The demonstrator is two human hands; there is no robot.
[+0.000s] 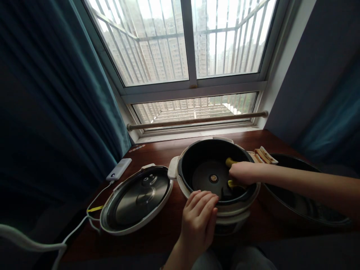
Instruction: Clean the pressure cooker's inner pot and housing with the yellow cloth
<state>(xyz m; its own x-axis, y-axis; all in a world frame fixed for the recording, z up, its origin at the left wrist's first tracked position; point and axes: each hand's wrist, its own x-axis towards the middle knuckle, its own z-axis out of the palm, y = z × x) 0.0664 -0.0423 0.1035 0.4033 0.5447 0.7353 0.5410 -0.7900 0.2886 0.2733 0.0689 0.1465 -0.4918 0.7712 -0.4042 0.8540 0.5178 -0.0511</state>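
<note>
An electric pressure cooker stands lidless on the table, its dark round interior showing a disc with a small metal centre at the bottom. My right hand reaches down inside, closed around a yellow cloth. Parts of that cloth stick out on both sides of the fist, near the right inner wall. At the front, my left hand grips the cooker's near rim, fingers bent over the edge. The underside of the cooker's body is partly hidden behind this hand.
Left of the cooker lies its round lid, inner side up. A white power bank with a cable sits farther left. A large dark pot stands at the right, under my right forearm. Behind are a window and a rail.
</note>
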